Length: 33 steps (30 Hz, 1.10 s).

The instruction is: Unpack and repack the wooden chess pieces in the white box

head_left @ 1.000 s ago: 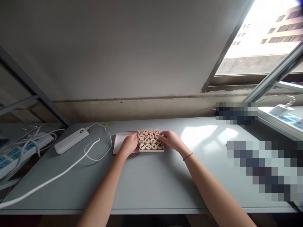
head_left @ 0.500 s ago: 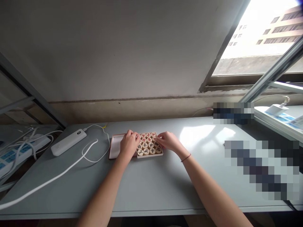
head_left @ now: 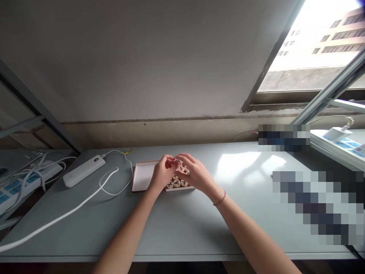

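Observation:
A shallow white box [head_left: 182, 187] of round wooden chess pieces [head_left: 176, 183] marked in red and black lies on the grey table [head_left: 176, 224]. Its empty lid [head_left: 142, 176] lies touching it on the left. My left hand [head_left: 162, 174] hovers over the box's left part with its fingers curled in a pinch. From the right, my right hand [head_left: 194, 174] arches over the pieces, its fingers bent towards the left fingertips. Both sets of fingertips meet above the box's far edge. Whatever they pinch is hidden. A thin red band circles my right wrist.
A white power bank [head_left: 84, 170] with a looping white cable [head_left: 114, 182] lies left of the lid. Power strips with plugs [head_left: 17, 182] sit at the far left. A wall runs behind the table; a window and another power strip [head_left: 342, 139] are at the right.
Both hands have lifted from the box's sides and come together above its far edge. My right hand has moved left over the pieces, hiding most of them.

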{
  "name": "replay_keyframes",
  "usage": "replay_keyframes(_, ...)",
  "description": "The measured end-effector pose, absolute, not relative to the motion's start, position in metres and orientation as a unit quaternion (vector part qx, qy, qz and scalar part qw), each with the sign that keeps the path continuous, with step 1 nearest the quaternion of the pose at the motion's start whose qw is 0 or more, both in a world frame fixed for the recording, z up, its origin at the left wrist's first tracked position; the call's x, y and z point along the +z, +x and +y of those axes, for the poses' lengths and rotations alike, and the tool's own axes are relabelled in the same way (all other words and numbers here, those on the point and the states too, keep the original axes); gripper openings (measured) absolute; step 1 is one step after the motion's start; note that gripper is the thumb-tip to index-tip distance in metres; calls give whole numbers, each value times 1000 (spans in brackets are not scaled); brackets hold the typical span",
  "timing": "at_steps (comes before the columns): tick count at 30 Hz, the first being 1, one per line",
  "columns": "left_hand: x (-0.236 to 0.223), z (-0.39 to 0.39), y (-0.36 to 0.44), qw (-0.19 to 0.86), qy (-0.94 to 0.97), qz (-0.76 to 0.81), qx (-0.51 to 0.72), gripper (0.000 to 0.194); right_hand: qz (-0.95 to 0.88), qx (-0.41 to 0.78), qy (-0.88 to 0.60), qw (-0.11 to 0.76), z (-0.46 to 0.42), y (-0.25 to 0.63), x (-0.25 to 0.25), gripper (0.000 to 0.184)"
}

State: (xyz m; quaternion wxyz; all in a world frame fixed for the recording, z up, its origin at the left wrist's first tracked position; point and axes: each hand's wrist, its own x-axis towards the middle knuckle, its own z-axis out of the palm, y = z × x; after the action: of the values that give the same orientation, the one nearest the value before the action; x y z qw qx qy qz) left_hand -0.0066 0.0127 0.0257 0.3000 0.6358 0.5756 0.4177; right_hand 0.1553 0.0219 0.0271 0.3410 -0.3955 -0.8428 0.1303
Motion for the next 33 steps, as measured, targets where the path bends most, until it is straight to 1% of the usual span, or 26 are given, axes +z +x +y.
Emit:
replay_keyframes(2,25,12,-5,350,623,557,424,20,-849,119,-378,348,20,151,27,27)
replay_keyframes(4,25,12,-6,344,634,554,416,22,-839,131,-382,365,23,153,26,25)
replay_keyframes(6,26,14,-11,284,655,577,397,23,-808,155,-405,399,31,162,24,24)
replay_keyframes(8,25,16,-18,189,679,612,359,25,-761,164,-460,427,42,175,18,25)
replay_keyframes(9,24,17,-21,137,691,630,327,26,-740,162,-493,427,47,181,14,25)
replay_keyframes(11,20,19,-24,55,706,663,243,27,-719,159,-552,391,57,193,5,23)
replay_keyframes(13,16,19,-24,14,706,687,172,28,-727,158,-584,325,63,198,-3,18)
replay_keyframes(15,13,19,-20,-3,701,701,132,31,-747,145,-590,270,65,199,-10,17)
replay_keyframes(17,11,18,-14,-19,693,712,111,34,-759,127,-589,248,65,196,-13,19)
replay_keyframes(21,12,18,-5,-37,679,727,97,39,-756,122,-598,238,63,192,-12,23)
replay_keyframes(25,15,18,-3,-11,683,724,98,36,-755,126,-600,232,62,192,-10,22)
replay_keyframes(30,18,17,-4,-15,680,728,89,38,-754,122,-602,232,63,192,-11,20)
replay_keyframes(33,17,17,-5,-21,680,726,100,33,-756,118,-597,242,64,192,-14,18)
